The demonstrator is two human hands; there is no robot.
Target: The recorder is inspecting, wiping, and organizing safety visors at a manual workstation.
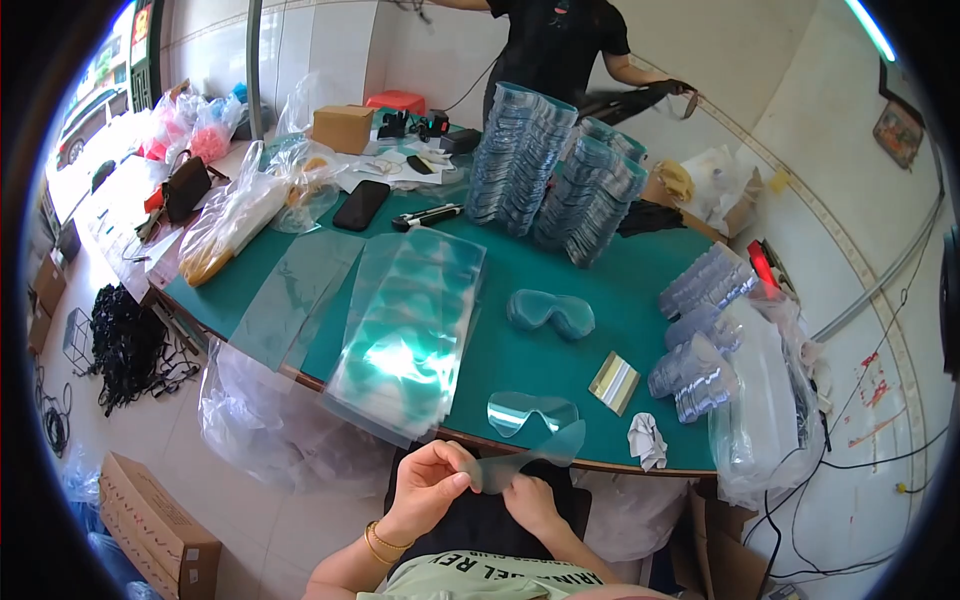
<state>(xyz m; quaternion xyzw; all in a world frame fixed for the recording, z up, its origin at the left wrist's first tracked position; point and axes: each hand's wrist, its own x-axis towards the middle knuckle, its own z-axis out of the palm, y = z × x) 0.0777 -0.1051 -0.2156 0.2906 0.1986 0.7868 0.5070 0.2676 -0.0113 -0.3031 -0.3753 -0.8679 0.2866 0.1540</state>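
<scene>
Over the near table edge, my left hand [430, 490] pinches the left end of a clear plastic goggle lens [540, 455]. My right hand [532, 505] is curled closed at the lower edge of the same lens; its fingertips are partly hidden. Just beyond lies another clear goggle lens [525, 413], flat on the green table [600, 440]. Farther back is a small pile of goggle lenses [550, 314]. To the left, a stack of clear plastic sheets [405, 330] overhangs the table edge.
Tall lens stacks [520, 160] stand at the back, with more lens stacks [700, 350] at the right beside a plastic bag [765, 400]. Nearby are a small metallic plate [614, 383] and crumpled paper [647, 442]. A phone [362, 205] lies behind. Across the table stands another person [545, 50].
</scene>
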